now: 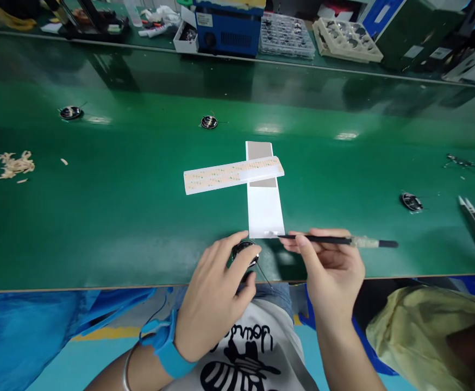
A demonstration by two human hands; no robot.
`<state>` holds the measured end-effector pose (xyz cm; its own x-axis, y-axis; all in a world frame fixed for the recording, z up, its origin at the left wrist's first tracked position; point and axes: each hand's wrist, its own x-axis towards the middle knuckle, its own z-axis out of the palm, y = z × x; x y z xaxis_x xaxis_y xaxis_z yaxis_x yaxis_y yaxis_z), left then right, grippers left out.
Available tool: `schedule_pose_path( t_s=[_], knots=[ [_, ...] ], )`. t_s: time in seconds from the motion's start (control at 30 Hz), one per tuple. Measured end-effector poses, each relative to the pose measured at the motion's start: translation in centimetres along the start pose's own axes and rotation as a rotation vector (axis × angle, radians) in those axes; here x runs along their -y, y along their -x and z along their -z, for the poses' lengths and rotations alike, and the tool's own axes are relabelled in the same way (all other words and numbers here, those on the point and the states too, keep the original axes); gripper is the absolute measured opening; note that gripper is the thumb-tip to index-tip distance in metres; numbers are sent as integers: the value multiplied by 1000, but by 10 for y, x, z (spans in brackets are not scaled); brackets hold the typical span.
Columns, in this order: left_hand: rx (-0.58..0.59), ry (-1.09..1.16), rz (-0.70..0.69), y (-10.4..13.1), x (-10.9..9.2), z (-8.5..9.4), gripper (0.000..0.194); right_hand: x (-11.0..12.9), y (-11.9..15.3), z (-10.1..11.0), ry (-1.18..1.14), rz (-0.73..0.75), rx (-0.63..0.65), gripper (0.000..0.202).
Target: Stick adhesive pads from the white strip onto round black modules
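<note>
My left hand (221, 277) curls its fingers round a small round black part (244, 254) at the table's front edge, with a thin wire trailing from it. In my right hand (330, 266) is a slim black pen-like tool (329, 239), wrapped in clear tape near its back end. The tool's tip touches the near end of a white strip (264, 212), where a small shiny bit lies; its exact kind is too small to tell. A sticker sheet (217, 176) with rows of small tan pieces lies across the white strip.
Similar round black parts (208, 122) (70, 112) (411, 202) lie about the green table (139, 217). Tan scraps (17, 164) are heaped at left. Thread snips (474, 221) lie at right. A shelf behind holds a blue device (229, 30) and trays (287, 35). Another person's sleeve (425, 331) shows at lower right.
</note>
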<state>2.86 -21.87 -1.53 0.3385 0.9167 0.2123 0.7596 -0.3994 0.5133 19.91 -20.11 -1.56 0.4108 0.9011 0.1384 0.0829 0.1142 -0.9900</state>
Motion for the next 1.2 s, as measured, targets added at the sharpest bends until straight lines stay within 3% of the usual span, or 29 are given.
schedule_pose_path(
  t_s=[0.13, 0.3, 0.67, 1.2],
  knots=[
    [-26, 14, -6, 0, -3, -5, 12, -6, 27, -5, 37, 23, -53, 18],
    [-135, 129, 10, 1, 1, -8, 16, -14, 46, -10, 46, 78, -61, 21],
    [-299, 192, 15, -2, 6, -13, 12, -26, 52, -17, 120, 270, -53, 27],
    [-329, 117, -26, 0, 7, -23, 13, -31, 57, -26, 152, 387, -136, 35]
  ],
)
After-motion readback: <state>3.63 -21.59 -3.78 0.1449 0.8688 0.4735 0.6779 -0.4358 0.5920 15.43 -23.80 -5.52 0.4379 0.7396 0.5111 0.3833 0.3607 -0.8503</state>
